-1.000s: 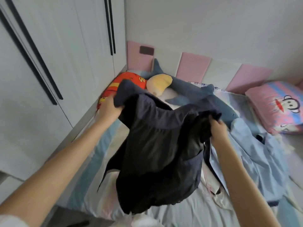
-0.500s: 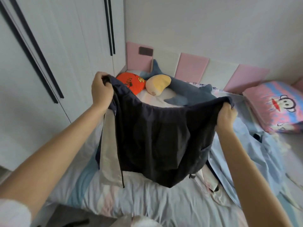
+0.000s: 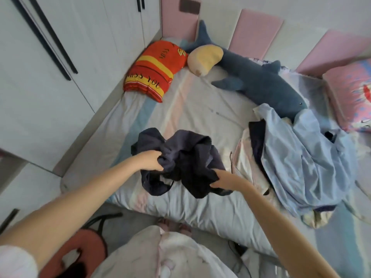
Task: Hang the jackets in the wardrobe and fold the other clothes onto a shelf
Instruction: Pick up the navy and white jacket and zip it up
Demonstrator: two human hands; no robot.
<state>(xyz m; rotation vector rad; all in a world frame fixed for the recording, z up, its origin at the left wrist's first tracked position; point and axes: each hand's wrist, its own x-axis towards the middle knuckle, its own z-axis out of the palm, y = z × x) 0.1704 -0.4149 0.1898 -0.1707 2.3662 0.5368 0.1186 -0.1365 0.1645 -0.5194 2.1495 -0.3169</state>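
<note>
Navy garment (image 3: pixel 186 155), bunched on the bed (image 3: pixel 200 109), looks light and limp; left grip (image 3: pixel 151 162) and right grip (image 3: pixel 222 180) each pinch a crumpled fold, though corners would likely spread it.

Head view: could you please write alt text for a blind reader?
The left hand and right hand grip a bunched dark garment over the bed. A pile of light blue clothes lies to its right; a plush shark and red cushion lie beyond.

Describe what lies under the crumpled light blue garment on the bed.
Beneath the light blue garment, a dark navy garment and pale pinkish cloth poke out at its edge; whatever else lies below is covered.
</note>
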